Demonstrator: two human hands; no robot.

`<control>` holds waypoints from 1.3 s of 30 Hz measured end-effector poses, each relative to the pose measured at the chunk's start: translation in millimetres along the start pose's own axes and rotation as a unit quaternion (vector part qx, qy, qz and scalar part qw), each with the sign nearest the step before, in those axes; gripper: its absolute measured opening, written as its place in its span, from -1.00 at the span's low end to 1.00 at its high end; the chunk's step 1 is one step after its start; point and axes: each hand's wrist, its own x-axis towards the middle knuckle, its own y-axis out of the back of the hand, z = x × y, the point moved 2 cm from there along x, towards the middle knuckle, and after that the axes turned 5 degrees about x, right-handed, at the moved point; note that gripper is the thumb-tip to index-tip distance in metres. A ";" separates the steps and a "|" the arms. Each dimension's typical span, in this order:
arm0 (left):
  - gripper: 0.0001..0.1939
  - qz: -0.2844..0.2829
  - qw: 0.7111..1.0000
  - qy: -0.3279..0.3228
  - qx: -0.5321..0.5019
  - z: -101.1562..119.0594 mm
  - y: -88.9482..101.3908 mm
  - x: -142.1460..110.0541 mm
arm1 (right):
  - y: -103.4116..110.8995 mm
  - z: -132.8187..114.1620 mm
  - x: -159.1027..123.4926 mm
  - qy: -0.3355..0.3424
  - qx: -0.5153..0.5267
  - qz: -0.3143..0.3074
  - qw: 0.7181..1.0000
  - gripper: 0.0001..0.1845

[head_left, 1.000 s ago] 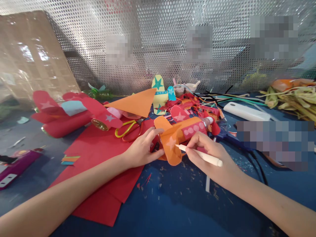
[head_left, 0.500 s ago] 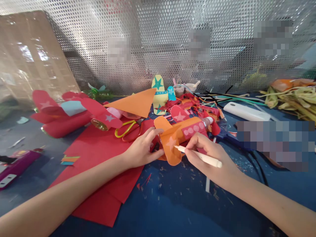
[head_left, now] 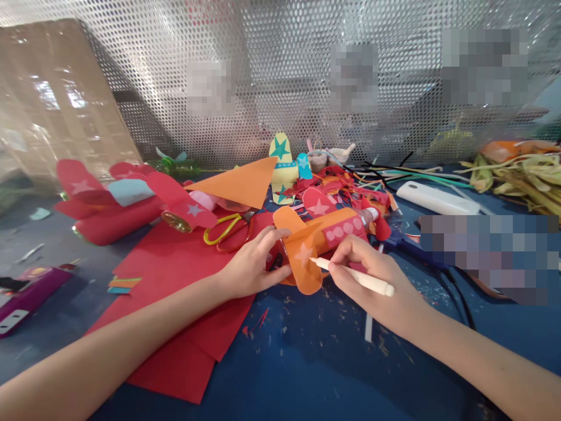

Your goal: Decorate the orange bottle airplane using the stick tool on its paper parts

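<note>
A toy plane made from a plastic bottle wrapped in orange paper (head_left: 316, 230) lies before me, with a red dotted band and the bottle's clear neck at its right end. My left hand (head_left: 258, 260) steadies its left end, thumb and fingers around the rounded orange piece. On that piece is a pale pink star (head_left: 304, 254). Pinched in my right hand (head_left: 372, 272) is a cream-white marker (head_left: 368, 282), its tip at the star's right edge. Just left of the plane lie scissors with yellow and red handles (head_left: 223, 229), partly over red paper sheets (head_left: 175, 327).
A red paper plane (head_left: 118, 222) stands at left, near a purple power strip (head_left: 33, 292). An orange paper triangle (head_left: 243, 181), a yellow plane (head_left: 280, 155) and red scraps (head_left: 346, 184) lie behind. At right are a white stick-like device (head_left: 438, 197) and a blue-handled tool with a black cable (head_left: 412, 250).
The marker tip has shifted very slightly along the star's right edge. My left hand and the bottle plane have stayed in place.
</note>
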 end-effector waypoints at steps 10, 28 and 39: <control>-0.52 -0.006 1.000 0.002 -0.001 -0.5 -0.2 -0.1 | -0.2 -0.9 -0.4 0.004 -0.002 0.001 1.000 -0.85; -0.53 0.000 1.000 -0.008 0.004 0.2 0.6 0.5 | 0.2 -2.3 0.8 0.003 -0.003 -0.002 1.000 -0.86; -0.55 0.004 1.000 -0.010 0.005 -0.6 -0.5 -0.4 | 0.4 -1.8 -0.4 0.003 -0.003 0.006 1.000 -0.85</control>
